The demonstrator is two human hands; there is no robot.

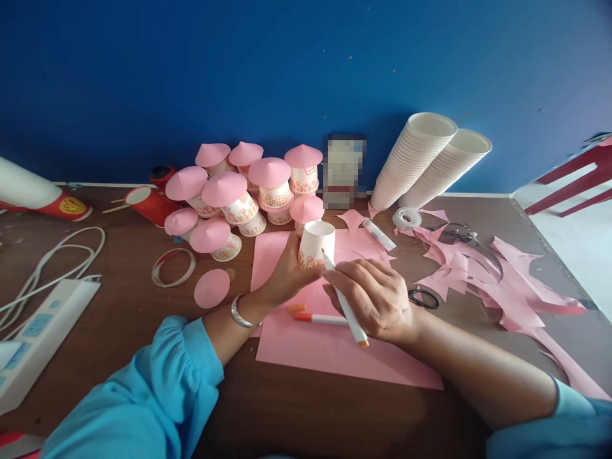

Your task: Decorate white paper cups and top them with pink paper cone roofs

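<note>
One paper cup (315, 247), one white marker (350, 312)

Left hand (289, 271) clasps the cup in its fingers above the pink sheet (296, 347); right hand (373, 296) grips the marker in bent fingers, nib by the cup's wall. A second marker (327, 319) lies on the sheet; pink-roofed cups (224, 190) stand beyond it, leftward, scraps (449, 262) to its right

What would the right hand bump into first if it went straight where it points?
Probably the white cup in the left hand. The marker in the right hand points at it, though I can't tell whether they touch.
</note>
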